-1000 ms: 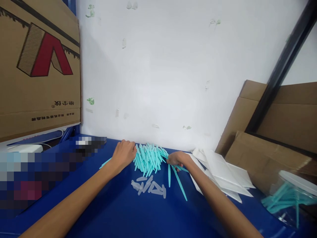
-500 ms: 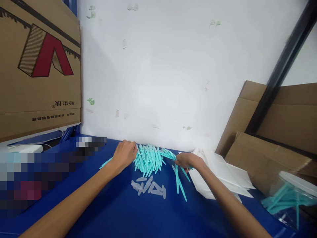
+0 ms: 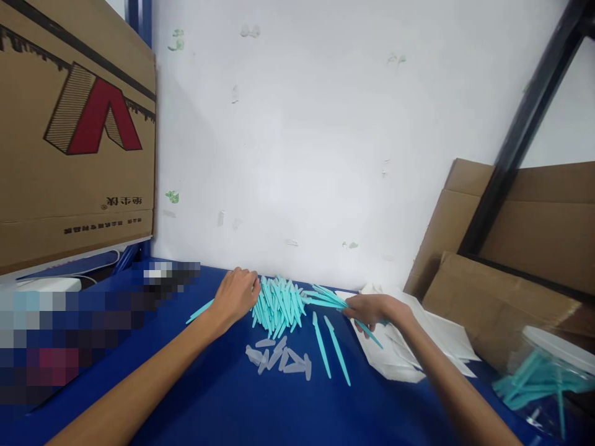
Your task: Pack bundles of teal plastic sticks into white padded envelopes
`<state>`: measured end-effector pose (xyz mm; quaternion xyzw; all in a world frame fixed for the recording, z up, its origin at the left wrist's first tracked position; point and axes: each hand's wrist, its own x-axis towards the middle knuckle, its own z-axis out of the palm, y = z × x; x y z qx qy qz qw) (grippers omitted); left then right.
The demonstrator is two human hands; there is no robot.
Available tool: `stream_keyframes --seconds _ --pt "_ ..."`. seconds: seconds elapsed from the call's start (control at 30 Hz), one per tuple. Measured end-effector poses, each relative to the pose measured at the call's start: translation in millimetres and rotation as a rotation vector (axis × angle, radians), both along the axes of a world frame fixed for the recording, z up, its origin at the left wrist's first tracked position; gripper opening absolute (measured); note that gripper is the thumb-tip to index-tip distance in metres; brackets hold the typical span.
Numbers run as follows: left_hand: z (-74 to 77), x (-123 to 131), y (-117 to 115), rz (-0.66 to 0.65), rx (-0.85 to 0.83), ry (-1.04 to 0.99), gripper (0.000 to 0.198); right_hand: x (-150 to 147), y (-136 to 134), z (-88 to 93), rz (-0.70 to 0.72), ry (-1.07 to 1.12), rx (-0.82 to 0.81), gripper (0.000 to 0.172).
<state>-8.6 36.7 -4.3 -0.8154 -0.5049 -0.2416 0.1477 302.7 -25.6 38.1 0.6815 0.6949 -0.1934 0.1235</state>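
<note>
A heap of slim turquoise eyebrow razors (image 3: 279,305) lies on the blue table (image 3: 223,396). Against the heap's left side rests my left hand (image 3: 238,292), its fingers curled; what they hold, if anything, is hidden. Another turquoise razor (image 3: 199,311) pokes out behind that wrist. To the right, my right hand (image 3: 367,310) is closed around a bunch of razors (image 3: 325,297) whose ends fan toward the heap. Two single razors (image 3: 338,351) lie apart on the table below the bunch. In front of the heap are several small translucent caps (image 3: 292,361).
White paper-like bags (image 3: 395,359) lie under and beyond my right forearm. A clear tub (image 3: 548,378) of turquoise razors with a white lid stands at the far right. Cardboard boxes (image 3: 506,303) lean behind it, and a large printed carton (image 3: 106,179) is at left.
My right hand has moved right, drawing its bunch of razors away from the heap. The two single razors now lie loose, separate from the hand. My left hand has stayed beside the heap.
</note>
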Motion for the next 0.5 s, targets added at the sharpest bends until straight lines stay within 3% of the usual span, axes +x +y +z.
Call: stream_keyframes --seconds 0.3,0.4,0.5 --pt "-4.8 3 2 -0.152 0.066 -0.103 0.030 20 -23 3.8 0.097 0.294 0.073 0.039" --pt "-7.3 5 2 -0.241 -0.063 -0.280 0.032 17 -26 11.0 0.162 0.429 0.074 0.040" --pt "-10.7 11 2 -0.343 -0.319 -0.628 0.033 5 -24 20.8 0.237 0.540 0.046 0.048"
